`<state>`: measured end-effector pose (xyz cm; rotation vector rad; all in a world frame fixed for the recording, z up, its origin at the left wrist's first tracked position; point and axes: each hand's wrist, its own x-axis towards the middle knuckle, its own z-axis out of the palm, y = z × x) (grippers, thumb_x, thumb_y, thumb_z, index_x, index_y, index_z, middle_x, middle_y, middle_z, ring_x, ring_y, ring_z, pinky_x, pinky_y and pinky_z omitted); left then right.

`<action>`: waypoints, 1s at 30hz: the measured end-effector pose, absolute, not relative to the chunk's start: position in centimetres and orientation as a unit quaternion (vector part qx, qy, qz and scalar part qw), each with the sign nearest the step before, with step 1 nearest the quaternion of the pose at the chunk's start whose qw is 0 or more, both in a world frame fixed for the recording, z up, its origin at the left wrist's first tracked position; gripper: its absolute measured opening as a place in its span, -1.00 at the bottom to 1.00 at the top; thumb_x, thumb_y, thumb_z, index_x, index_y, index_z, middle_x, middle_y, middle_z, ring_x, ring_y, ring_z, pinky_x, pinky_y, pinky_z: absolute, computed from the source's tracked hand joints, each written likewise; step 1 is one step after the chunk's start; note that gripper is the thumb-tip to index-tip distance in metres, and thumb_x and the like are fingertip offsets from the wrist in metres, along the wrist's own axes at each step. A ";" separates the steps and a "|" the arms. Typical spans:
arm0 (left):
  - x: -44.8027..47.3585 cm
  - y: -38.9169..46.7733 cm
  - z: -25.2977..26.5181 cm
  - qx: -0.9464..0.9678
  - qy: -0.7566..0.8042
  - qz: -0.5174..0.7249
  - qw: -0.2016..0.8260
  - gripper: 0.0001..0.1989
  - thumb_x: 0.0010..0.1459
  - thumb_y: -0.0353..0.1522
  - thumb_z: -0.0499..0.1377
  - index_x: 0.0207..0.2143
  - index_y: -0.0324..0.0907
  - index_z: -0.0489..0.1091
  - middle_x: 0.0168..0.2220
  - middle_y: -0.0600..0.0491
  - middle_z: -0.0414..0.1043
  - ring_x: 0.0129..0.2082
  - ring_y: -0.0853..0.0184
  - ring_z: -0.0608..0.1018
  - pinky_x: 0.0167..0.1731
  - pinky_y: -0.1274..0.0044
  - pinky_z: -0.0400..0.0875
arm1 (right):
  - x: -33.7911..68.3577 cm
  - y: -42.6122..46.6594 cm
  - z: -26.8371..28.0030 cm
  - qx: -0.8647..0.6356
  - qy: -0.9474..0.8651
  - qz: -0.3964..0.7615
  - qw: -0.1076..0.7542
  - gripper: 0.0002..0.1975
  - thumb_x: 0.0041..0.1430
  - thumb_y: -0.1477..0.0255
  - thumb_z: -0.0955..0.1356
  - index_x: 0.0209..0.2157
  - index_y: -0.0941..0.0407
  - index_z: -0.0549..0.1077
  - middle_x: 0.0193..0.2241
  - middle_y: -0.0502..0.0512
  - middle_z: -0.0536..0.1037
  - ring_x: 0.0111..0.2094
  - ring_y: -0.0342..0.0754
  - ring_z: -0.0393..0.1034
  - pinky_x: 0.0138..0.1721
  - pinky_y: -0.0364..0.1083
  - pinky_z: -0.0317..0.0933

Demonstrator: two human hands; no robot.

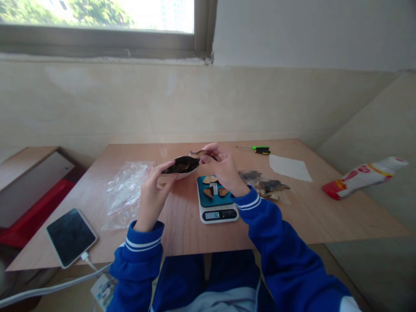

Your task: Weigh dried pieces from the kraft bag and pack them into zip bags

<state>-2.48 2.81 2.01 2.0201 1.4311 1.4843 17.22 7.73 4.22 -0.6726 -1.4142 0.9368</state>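
A pouch (pixel 182 167) with a dark inside and pale outer edge is held mouth-up above the table. My left hand (pixel 158 182) is closed on its left side, thumb in front and fingers behind. At the pouch's right end, my right hand (pixel 221 162) pinches a thin brown dried slice (pixel 199 153) over the opening. Whether it also grips the pouch's rim, I cannot tell. Below stands a small digital scale (pixel 220 215) with a teal top and a lit display. Several dried slices (pixel 208 192) lie on it, partly hidden by my right hand.
Clear plastic zip bags (pixel 125 190) lie on the left, near a phone (pixel 71 237) on a charging cable. More dried pieces (pixel 271 187) rest right of the scale. Behind are screwdrivers (pixel 261 150) and white paper (pixel 290 167); a red-and-white bottle (pixel 362 177) is at right.
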 end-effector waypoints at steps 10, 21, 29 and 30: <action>-2.3 4.7 2.8 0.637 0.531 0.551 0.089 -0.74 0.18 -0.26 0.19 -0.08 -0.09 0.47 -0.08 0.02 0.54 -0.07 0.24 0.54 0.00 0.35 0.38 | 26.7 1.6 -2.1 -0.501 -0.688 0.239 0.467 -0.88 0.16 0.33 0.41 -0.32 0.08 0.56 -0.33 0.08 0.61 -0.27 0.00 0.50 -0.22 -0.03 0.41; -2.1 5.6 2.9 0.648 0.542 0.531 0.073 -0.73 0.20 -0.30 0.15 -0.04 -0.07 0.45 -0.09 0.03 0.53 -0.10 0.24 0.55 -0.07 0.36 0.40 | 25.1 -0.5 -6.8 -0.407 -0.879 0.027 0.248 -0.70 0.30 0.63 0.20 -0.10 0.13 0.50 -0.20 0.18 0.52 -0.12 0.03 0.40 -0.09 0.05 0.43; -1.6 5.0 2.8 0.649 0.539 0.529 0.089 -0.73 0.21 -0.30 0.15 -0.04 -0.08 0.45 -0.04 0.02 0.52 -0.03 0.23 0.53 0.00 0.34 0.38 | 24.9 0.5 -6.8 -0.413 -0.894 -0.013 0.175 -0.58 0.25 0.70 0.20 0.06 0.13 0.42 -0.03 0.24 0.47 0.00 0.09 0.36 0.01 0.12 0.40; -1.7 5.0 2.8 0.651 0.537 0.528 0.092 -0.73 0.21 -0.30 0.14 -0.04 -0.08 0.45 -0.04 0.02 0.52 -0.03 0.23 0.53 0.01 0.34 0.37 | 25.0 0.7 -6.6 -0.411 -0.894 -0.002 0.177 -0.55 0.25 0.69 0.20 0.11 0.11 0.38 -0.01 0.23 0.46 0.02 0.08 0.36 0.03 0.13 0.39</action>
